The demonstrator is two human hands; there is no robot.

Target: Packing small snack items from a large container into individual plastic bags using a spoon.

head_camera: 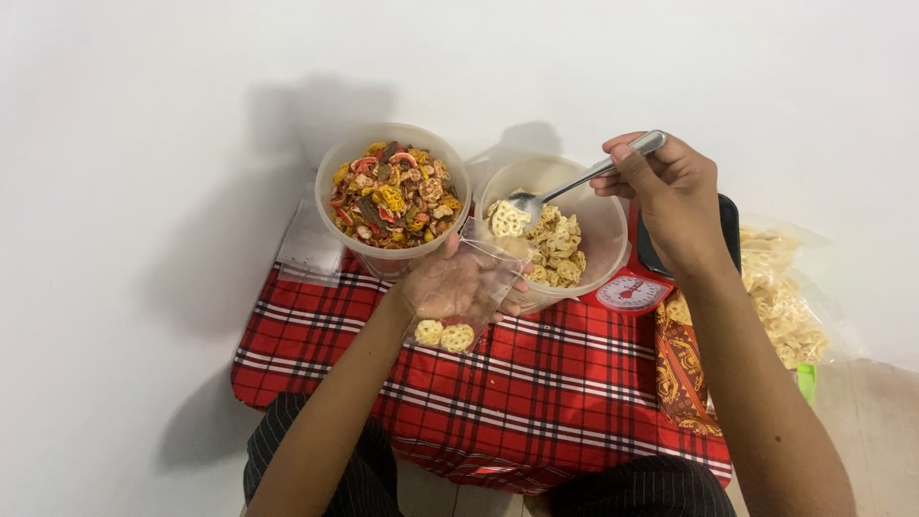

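— Head view, from the left: what stands there?
— A tub of mixed red and yellow snacks [393, 196] on the checked cloth [536, 383].
— And the hands?
— The left hand [458, 284] grips a clear bag [450, 321] holding two wheel crackers. The right hand [670, 196] is closed on a spoon [584, 177], its bowl over the tub of pale crackers [565, 230].

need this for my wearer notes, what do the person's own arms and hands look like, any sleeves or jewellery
Both forearms are bare to the frame edge, with no sleeves in view. The left hand and right hand show no gloves, rings, watch or bracelets. Fingers are bare, nails short and unpainted.
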